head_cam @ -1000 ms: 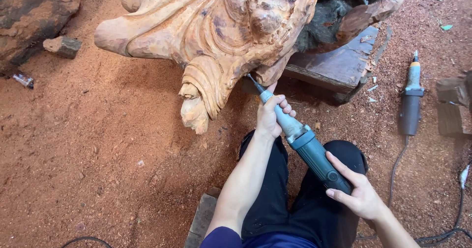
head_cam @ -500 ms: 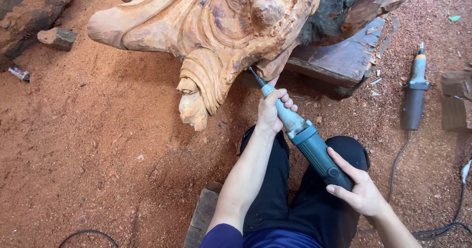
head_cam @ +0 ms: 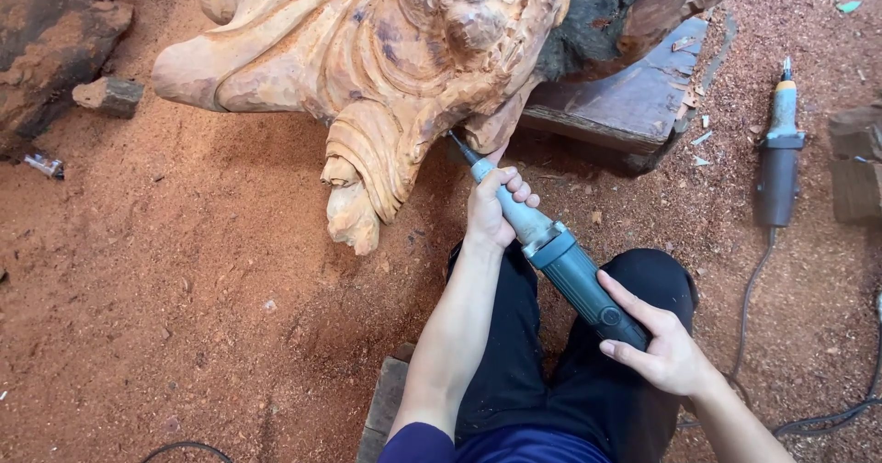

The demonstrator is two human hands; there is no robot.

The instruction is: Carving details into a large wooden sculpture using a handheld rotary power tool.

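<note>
A big pale wood carving [head_cam: 386, 68] with flowing ridges lies on the sawdust floor at the top. I hold a teal and grey hand-held die grinder [head_cam: 565, 265] in both hands. My left hand [head_cam: 496, 206] wraps the silver neck near the tip. My right hand [head_cam: 666, 348] grips the rear of the body. The grinder's bit touches the underside of the carving near its lower lobe. My knees in black trousers sit below the tool.
A second grinder [head_cam: 779, 155] with a cable lies on the sawdust at the right. A dark wooden plank [head_cam: 625, 105] props the carving. A rough log [head_cam: 55, 50] and small block [head_cam: 110, 95] are at the top left. A board [head_cam: 386, 408] lies under my legs.
The view has shifted slightly, so the carving sits lower and further right in the picture. Both hands keep their hold on the grinder, its tip still at the carving's underside.
</note>
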